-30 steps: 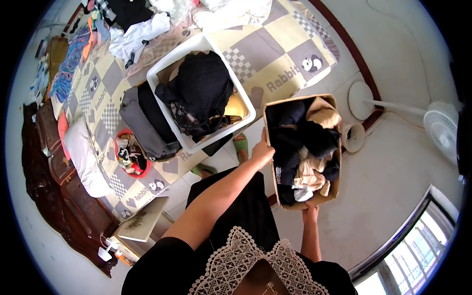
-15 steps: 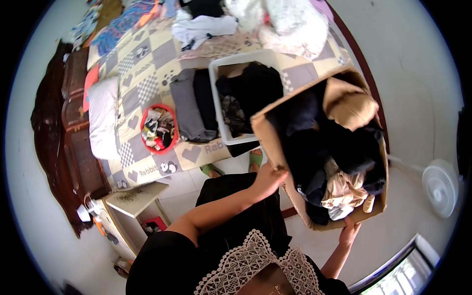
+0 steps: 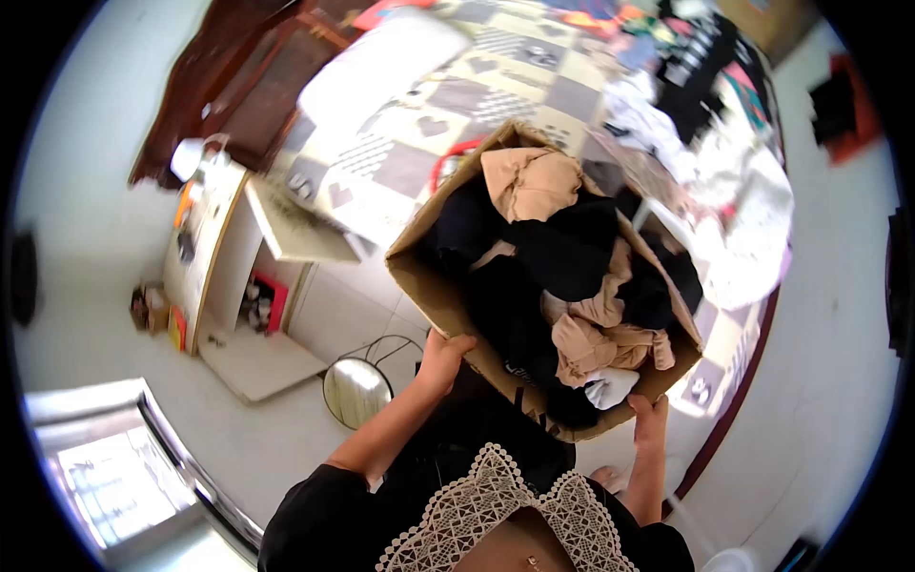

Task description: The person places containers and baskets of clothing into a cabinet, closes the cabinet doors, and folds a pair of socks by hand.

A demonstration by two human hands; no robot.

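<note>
Between both hands I carry an open cardboard box (image 3: 419, 276), tilted so its inside faces me. Black clothes (image 3: 558, 250) and beige garments (image 3: 602, 345) fill it, with a beige padded piece (image 3: 530, 181) at the far end and a small white cloth (image 3: 611, 389) near the front. My left hand (image 3: 444, 358) is closed on the box's left edge, thumb over the rim. At the near right corner, my right hand (image 3: 649, 419) grips the rim; its other fingers are hidden behind the cardboard.
Beyond the box is a bed (image 3: 381, 186) with a pillow (image 3: 376, 67) and heaped clothes (image 3: 705, 124). A red basket (image 3: 448, 164) is mostly covered by the box. On the left, a cabinet (image 3: 214, 257) has open doors, and a round mirror (image 3: 357, 392) stands on the floor.
My body and view have turned to the left, toward the cabinet. The box has come with me, from the right side to the middle, still held in both hands.
</note>
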